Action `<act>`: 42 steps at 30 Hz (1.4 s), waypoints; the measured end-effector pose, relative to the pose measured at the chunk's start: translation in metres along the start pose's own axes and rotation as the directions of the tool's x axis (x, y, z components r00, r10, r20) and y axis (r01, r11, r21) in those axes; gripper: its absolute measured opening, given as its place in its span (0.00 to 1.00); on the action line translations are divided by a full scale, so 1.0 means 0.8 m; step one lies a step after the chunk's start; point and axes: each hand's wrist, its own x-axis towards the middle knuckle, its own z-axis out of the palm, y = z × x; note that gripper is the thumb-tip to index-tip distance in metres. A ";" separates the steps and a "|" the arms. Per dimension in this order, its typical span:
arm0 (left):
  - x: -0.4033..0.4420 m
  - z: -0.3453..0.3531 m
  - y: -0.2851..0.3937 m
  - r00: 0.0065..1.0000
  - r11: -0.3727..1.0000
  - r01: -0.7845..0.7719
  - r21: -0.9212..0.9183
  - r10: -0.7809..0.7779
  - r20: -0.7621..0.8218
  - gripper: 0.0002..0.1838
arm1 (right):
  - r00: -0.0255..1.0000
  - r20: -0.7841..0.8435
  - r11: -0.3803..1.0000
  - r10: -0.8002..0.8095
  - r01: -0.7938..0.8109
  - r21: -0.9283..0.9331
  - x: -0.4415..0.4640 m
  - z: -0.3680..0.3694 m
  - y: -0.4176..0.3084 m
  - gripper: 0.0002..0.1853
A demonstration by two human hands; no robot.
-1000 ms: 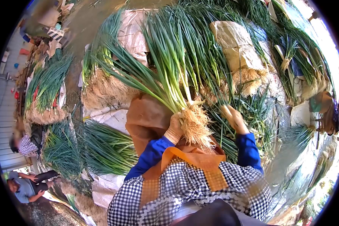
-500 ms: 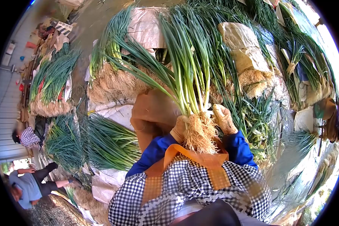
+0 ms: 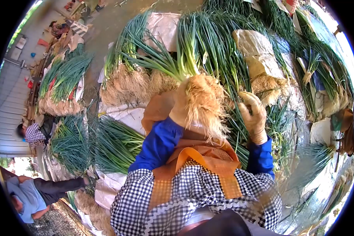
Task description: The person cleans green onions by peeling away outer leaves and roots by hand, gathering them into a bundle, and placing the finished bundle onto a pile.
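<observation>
A bunch of green onions [image 3: 188,59] is gripped in my left hand [image 3: 178,105], near the root end. Its shaggy tan roots [image 3: 204,94] tilt up toward me and cover part of my fingers, while the green leaves point away. Apart from the bunch, to its right, my right hand [image 3: 255,118] is raised with fingers apart and nothing in it. Both hands appear to wear pale gloves. An orange-brown apron [image 3: 192,146] lies beneath the roots.
Rooted green onions [image 3: 126,84] lie in a row ahead, some under a tan sack [image 3: 255,47]. Another pile [image 3: 116,147] is at my left, with loose leaves [image 3: 277,118] at my right. Two people sit at the far left, one in a blue shirt [image 3: 27,194].
My left hand has lifted and tipped the bunch, bringing its roots up toward me. My right hand has moved right, away from the roots, and its fingers have spread.
</observation>
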 end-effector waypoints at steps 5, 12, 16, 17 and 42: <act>0.056 0.073 0.008 0.933 0.986 0.115 -0.119 -0.149 -0.327 0.12 | 0.870 0.367 0.827 -0.330 0.453 -0.332 0.047 0.031 -0.077 0.22; 0.090 0.018 0.098 0.952 0.986 -0.075 0.149 0.116 -0.285 0.12 | 0.289 0.747 0.719 0.599 0.216 -0.660 -0.078 0.065 0.140 0.07; 0.046 -0.033 0.193 0.899 0.958 -0.245 0.150 0.282 -0.336 0.12 | 0.247 0.893 0.888 0.376 0.177 -0.424 -0.105 0.100 0.199 0.05; 0.028 -0.049 0.217 0.876 0.944 -0.285 0.165 0.327 -0.354 0.13 | 0.318 0.899 0.925 0.301 0.130 -0.356 -0.101 0.102 0.181 0.05; -0.306 -0.173 0.338 0.455 0.741 -0.524 0.420 0.660 -0.597 0.16 | 0.559 0.718 0.450 -0.415 -0.560 0.696 0.084 0.136 0.161 0.15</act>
